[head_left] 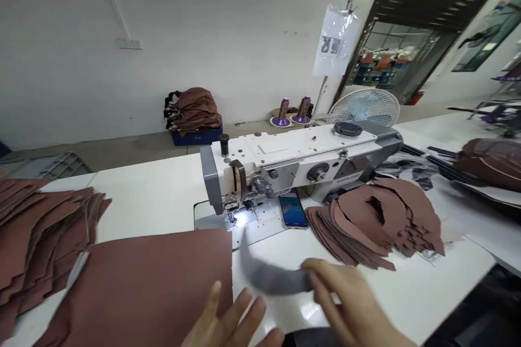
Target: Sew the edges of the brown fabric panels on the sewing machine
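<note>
A large brown sheet (150,287) lies flat on the white table (154,190) in front of the sewing machine (293,165). My left hand (228,322) rests at its right edge with fingers stretched out and apart. My right hand (350,303) pinches one end of a curved grey strip (264,274), which is blurred by motion. The strip's other end reaches toward the machine's lit needle area (240,217).
A stack of brown cut pieces (40,227) sits at the left, another fanned pile (374,222) to the right of the machine. A phone (292,210) lies beside the needle plate. A fan (364,107), thread cones (293,111) and a crate of brown pieces (193,114) stand behind.
</note>
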Available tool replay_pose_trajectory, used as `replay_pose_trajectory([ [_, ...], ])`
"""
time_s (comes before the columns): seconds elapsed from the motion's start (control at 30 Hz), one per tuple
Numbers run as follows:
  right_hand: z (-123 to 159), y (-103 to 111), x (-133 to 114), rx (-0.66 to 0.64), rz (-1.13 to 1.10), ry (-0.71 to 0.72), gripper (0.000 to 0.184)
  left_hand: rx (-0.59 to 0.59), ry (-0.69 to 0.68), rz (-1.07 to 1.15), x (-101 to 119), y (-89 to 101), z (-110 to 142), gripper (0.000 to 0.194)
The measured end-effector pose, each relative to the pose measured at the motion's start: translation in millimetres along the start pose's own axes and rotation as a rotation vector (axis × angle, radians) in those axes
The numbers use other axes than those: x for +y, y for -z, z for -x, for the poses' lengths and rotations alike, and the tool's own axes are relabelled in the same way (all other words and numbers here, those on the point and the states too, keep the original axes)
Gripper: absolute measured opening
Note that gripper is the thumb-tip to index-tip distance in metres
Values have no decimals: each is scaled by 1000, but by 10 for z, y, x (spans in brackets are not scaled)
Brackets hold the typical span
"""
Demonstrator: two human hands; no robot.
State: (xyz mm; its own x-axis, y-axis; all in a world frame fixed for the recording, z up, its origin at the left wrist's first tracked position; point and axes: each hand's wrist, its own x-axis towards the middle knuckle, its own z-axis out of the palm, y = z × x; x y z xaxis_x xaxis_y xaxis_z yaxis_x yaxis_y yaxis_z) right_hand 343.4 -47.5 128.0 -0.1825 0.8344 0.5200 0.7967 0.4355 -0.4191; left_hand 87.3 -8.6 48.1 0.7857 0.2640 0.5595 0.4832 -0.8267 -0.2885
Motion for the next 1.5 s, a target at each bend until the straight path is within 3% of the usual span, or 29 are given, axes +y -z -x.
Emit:
replay_pose_trajectory([
  [0.03, -66, -206, -79, -102, -172, -31, 19, 52, -48, 2, -67, -23, -56, 47],
  [0.1, -188, -565, -124, -296, -412, -113, 28, 12, -103, 61, -263, -86, -95, 45],
  [0.17, -258, -836, -65, -411, -396, -87, 26, -39, -67, 40, -500, -171, -16, 45],
  [0.23, -265, -1026, 21, -452, -153, 130, 20, -188, 115, -57, -713, -273, 116, 48],
  [0.33, -227, -1244, 84, -417, 204, 642, 28, -558, 420, -85, -875, -424, 196, 55],
  [0.4, -229, -1408, 79, -361, 290, 898, 32, -700, 486, -20, -874, -510, 120, 54],
  [0.47, -264, -1599, 70, -300, 335, 1010, 33, -719, 466, 10, -831, -580, -2, 49],
  [0.53, -313, -1779, 78, -258, 390, 993, 34, -687, 454, -12, -800, -634, -104, 44],
  [0.6, -349, -1900, 111, -254, 431, 872, 36, -672, 470, -35, -809, -672, -166, 43],
  [0.77, -361, -1925, 297, -323, 340, 641, 39, -893, 521, 95, -918, -754, -335, 51],
  [0.9, -351, -1913, 465, -349, 210, 610, 33, -1017, 631, 217, -907, -817, -540, 50],
  [1.1, -312, -1959, 545, -296, 78, 572, 28, -935, 665, 332, -822, -887, -529, 60],
  [1.5, -325, -1961, 609, -286, 1, 548, 23, -1143, 648, 198, -739, -901, -745, 60],
])
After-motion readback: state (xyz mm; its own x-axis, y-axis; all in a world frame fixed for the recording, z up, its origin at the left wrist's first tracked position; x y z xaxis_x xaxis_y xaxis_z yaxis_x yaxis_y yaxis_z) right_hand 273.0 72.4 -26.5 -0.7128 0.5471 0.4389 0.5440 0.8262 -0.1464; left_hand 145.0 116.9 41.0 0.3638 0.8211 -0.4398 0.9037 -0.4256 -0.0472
